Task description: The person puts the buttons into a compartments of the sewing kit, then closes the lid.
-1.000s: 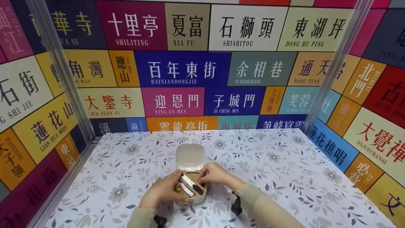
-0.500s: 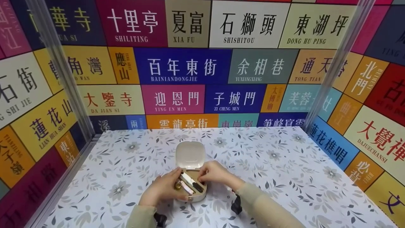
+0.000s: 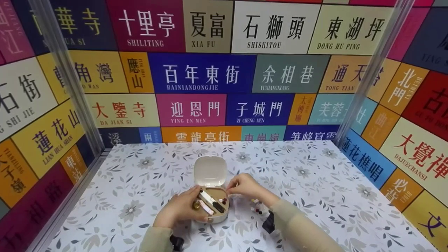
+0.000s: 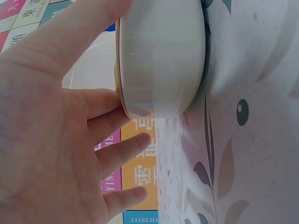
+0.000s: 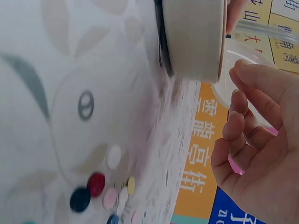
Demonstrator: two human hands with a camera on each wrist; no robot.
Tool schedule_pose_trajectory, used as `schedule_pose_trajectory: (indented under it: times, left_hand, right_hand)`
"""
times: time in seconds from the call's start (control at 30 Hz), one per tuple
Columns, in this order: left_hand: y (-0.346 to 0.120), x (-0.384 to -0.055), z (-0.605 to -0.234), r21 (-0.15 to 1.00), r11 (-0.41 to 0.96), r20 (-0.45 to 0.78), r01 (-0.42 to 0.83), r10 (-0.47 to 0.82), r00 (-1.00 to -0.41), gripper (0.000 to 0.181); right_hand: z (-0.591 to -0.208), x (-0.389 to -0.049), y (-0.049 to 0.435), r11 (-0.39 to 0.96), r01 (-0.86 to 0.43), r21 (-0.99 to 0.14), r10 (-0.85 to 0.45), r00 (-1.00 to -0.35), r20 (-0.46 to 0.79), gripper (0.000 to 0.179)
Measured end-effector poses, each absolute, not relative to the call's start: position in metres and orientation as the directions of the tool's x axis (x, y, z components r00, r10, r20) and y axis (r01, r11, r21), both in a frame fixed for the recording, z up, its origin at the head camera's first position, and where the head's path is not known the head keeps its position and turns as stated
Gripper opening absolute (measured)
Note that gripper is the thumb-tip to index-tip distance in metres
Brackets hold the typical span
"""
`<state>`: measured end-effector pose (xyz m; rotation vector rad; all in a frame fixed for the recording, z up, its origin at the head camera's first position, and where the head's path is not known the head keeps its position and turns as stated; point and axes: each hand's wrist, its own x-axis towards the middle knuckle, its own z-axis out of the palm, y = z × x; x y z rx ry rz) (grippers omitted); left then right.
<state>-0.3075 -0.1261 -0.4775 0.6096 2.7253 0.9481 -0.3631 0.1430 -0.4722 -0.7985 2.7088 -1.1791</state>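
Observation:
A cream hinged case [image 3: 219, 218] sits on the table, its lid [image 3: 210, 170] raised at the back. My left hand [image 3: 177, 209] holds its left side, thumb at the front and fingertips toward the back. Inside lie a white-and-black pen-shaped item [image 3: 210, 198], a pale pink stick [image 3: 206, 208] and a small gold round piece [image 3: 197, 205]. A dark button [image 3: 224, 201] and a few small pieces rest in the right compartment. My right hand [image 3: 245, 185] is just beyond the case's right edge, fingers curled, thumb and index tips together with nothing visible between them.
Loose buttons lie on the table below my right wrist, among them a red button [image 5: 96, 184] and a dark button [image 5: 80, 199]. A floral cloth [image 3: 140, 175] covers the table. Walls with colourful sign panels [image 3: 203, 73] enclose the back and sides.
My right hand has moved out of the right compartment to the right of the case. Small buttons now show in that compartment and beside my wrist. My left hand keeps its hold.

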Motion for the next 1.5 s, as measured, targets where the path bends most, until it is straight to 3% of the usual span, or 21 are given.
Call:
schedule_pose_trajectory:
  times: [0.53,0.8,1.23,1.5]
  left_hand:
    - [-0.126,-0.307,-0.476,0.626,0.720,-0.068,0.298,0.432,-0.899,0.118]
    - [-0.127,-0.307,-0.476,0.611,0.733,-0.074,0.298,0.428,-0.901,0.115]
    - [-0.126,-0.305,-0.473,0.634,0.720,-0.080,0.282,0.423,-0.902,0.117]
    - [-0.126,-0.304,-0.474,0.643,0.711,-0.076,0.285,0.429,-0.900,0.117]
  right_hand:
    - [-0.484,-0.384,0.204,0.605,-0.370,-0.705,-0.394,-0.908,0.139,0.009]
    - [-0.495,-0.387,0.229,0.623,-0.225,-0.749,-0.294,-0.955,0.043,0.010]
    - [-0.501,-0.384,0.239,0.639,-0.091,-0.764,-0.210,-0.976,-0.059,0.016]
    - [-0.505,-0.384,0.239,0.682,-0.106,-0.724,-0.214,-0.975,-0.058,0.014]
